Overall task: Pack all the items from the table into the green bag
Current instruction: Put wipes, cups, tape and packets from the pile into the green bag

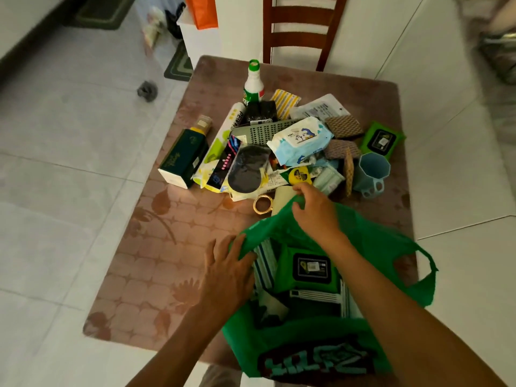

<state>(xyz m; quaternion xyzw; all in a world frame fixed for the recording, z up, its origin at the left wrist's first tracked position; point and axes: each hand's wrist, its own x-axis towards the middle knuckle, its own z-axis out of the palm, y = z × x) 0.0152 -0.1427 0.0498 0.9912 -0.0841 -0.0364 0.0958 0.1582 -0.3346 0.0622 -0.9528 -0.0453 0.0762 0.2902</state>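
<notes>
Head view — bag: green bag (371,247), soft non-woven fabric, mouth held wide at the near edge of the tabletop (167,247); loop handle hangs at its right side; dark printed patch on the near wall.
Bag contents: flat green wipes pack (307,269) with a black label, lying among striped flat packets.
Left hand: left hand (229,272) pinches the bag's left rim, thumb over the fabric, fingers curled beneath.
Right hand: right hand (315,210) grips the far rim, fingers bunched round a fold of fabric.
Pile: loose heap mid-tabletop, just beyond the bag — pale blue wipes pack (301,141), soft and crinkled; grey perforated plastic tray (265,131); dark green rectangular box (184,157) at the left; white bottle (253,85) with green cap, upright at the back; second green wipes pack (382,141) at the right; blue faceted cup (372,174) on its side; gold ring (263,204) nearest the bag.
Tabletop surface: brownish cover with tile and leaf pattern, slight sheen.
Surroundings: wooden chair (301,26) behind; white tiled floor.
</notes>
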